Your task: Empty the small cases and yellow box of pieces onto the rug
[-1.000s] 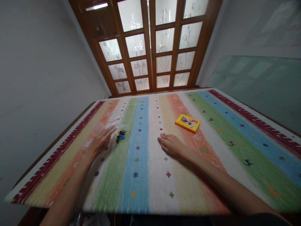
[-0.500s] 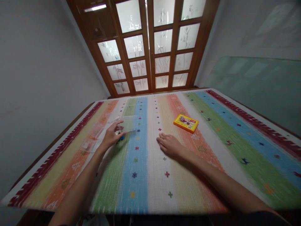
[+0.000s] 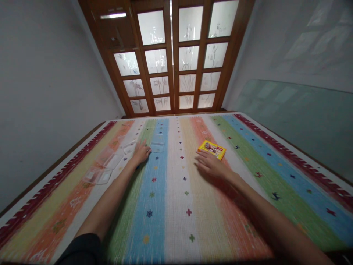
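My left hand [image 3: 141, 153] reaches over the green stripe of the cloth, fingers apart and pointing forward. Just right of its thumb is a clear plastic container [image 3: 157, 147]. A small blue thing [image 3: 137, 167] peeks out under the hand, mostly hidden. My right hand [image 3: 211, 164] is open, its fingers stretched out toward the left at the near side of a flat yellow box [image 3: 212, 148]. The fingers overlap the box's near edge in view; whether they touch it I cannot tell.
Several clear plastic containers [image 3: 113, 161] lie left of my left hand, on the white and orange stripes. A striped, patterned tablecloth [image 3: 176, 221] covers the table. Beyond the far edge stand wooden doors [image 3: 172, 81] with frosted panes; a glass panel [image 3: 292, 106] leans at the right wall.
My right hand has moved right and come up to the yellow box. My left hand has moved slightly forward, its fingers now reaching ahead. The camera view has tilted a little.
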{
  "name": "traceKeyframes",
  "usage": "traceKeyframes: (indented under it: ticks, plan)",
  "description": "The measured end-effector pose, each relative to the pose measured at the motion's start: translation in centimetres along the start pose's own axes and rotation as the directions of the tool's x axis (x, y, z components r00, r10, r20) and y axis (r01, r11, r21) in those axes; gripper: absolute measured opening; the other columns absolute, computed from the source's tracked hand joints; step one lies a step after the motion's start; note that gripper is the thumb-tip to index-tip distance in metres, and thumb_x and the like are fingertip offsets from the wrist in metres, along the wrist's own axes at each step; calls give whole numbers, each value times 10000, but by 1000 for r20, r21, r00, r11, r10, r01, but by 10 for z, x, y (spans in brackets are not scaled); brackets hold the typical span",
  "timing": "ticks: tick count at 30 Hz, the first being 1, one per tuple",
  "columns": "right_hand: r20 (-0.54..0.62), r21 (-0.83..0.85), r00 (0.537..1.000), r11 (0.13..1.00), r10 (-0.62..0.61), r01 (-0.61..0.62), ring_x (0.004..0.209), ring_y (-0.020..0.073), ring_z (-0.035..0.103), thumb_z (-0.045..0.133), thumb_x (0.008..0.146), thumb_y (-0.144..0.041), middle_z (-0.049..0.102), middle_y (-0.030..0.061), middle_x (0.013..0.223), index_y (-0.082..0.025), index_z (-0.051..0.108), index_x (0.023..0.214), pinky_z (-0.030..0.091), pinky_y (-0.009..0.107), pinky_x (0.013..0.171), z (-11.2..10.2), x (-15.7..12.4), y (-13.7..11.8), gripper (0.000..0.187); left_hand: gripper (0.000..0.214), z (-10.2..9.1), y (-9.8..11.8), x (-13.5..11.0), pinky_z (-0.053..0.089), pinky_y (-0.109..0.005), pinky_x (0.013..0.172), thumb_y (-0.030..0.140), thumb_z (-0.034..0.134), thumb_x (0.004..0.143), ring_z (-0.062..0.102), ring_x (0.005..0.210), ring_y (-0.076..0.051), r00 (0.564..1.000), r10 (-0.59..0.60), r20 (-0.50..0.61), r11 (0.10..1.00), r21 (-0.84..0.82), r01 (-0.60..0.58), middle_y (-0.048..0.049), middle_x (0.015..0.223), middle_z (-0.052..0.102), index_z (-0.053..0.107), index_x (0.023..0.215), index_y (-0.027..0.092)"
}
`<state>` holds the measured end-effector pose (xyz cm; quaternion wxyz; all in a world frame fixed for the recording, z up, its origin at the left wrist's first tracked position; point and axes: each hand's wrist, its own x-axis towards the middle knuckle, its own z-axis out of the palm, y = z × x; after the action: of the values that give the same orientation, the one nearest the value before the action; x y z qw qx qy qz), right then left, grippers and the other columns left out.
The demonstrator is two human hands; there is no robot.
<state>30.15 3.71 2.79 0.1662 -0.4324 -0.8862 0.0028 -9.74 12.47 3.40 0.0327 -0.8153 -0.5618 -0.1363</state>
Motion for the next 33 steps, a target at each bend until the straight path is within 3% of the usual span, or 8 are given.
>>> traceKeyframes:
  ticks: [4, 7, 10, 14, 19, 24, 28, 33]
  plan:
    - [-52, -145, 970, 960, 236, -241, 1269, 352, 511, 569, 904, -305, 592, 176, 1371, -177, 635, 1249, 380, 516, 1070, -12, 6, 39, 374, 218, 3, -4, -1, 162, -718, 1161, 200, 532, 902, 287, 1472, -424, 995, -89, -38, 993, 78, 92, -149, 1438, 565, 748, 922, 181]
    - [-26, -190, 928, 909, 372, -370, 1166, 362, 563, 636, 853, -353, 619, 193, 1313, -155, 611, 1275, 423, 471, 990, -13, 8, 55, 467, 225, 3, -9, 1, 139, -714, 1163, 208, 518, 914, 289, 1466, -432, 990, -132, -43, 984, 111, 136, -156, 1424, 570, 740, 934, 173]
    - [26, -182, 916, 902, 401, -390, 1143, 331, 581, 632, 849, -348, 629, 186, 1305, -134, 589, 1315, 434, 408, 960, -11, 6, 59, 515, 273, 3, -17, 3, 269, -661, 1129, 227, 472, 945, 450, 1354, -424, 987, -161, -20, 979, 122, 162, -205, 1335, 609, 732, 940, 145]
    - [50, -199, 913, 900, 405, -389, 1157, 356, 567, 633, 838, -347, 591, 186, 1367, -151, 577, 1363, 447, 425, 910, -11, 2, 53, 563, 303, 4, -25, 1, 457, -489, 1016, 209, 428, 952, 614, 1120, -331, 985, -170, 15, 980, 111, 167, -200, 1155, 667, 722, 943, 135]
    - [51, -177, 956, 945, 289, -276, 1185, 345, 546, 628, 842, -374, 584, 175, 1375, -175, 592, 1362, 433, 441, 954, -7, -1, 24, 558, 278, 4, -30, -7, 462, -427, 1022, 201, 446, 933, 604, 1093, -285, 986, -164, 6, 982, 95, 163, -150, 1098, 667, 716, 985, 164]
    - [87, -149, 987, 982, 133, -120, 1201, 331, 526, 582, 857, -329, 587, 166, 1368, -177, 585, 1364, 398, 458, 1028, 0, -9, -30, 530, 279, 4, -30, -14, 462, -448, 1037, 173, 437, 918, 580, 1135, -302, 989, -147, -14, 987, 64, 148, -156, 1111, 661, 712, 970, 174]
    - [120, -186, 992, 982, 32, -9, 1266, 370, 490, 553, 866, -303, 553, 225, 1396, -104, 526, 1403, 397, 509, 1054, 5, -18, -70, 574, 270, 1, -29, -17, 431, -503, 1087, 136, 455, 893, 544, 1228, -331, 990, -133, -46, 991, 17, 134, -176, 1210, 636, 697, 1011, 152]
    - [182, -300, 983, 953, 15, 41, 1267, 451, 505, 553, 858, -288, 527, 322, 1395, -35, 491, 1405, 435, 598, 1001, 8, -20, -101, 607, 380, -13, -10, -25, 334, -564, 1172, 161, 489, 902, 436, 1379, -334, 993, -54, -102, 997, -66, 47, -171, 1434, 524, 607, 1264, 154]
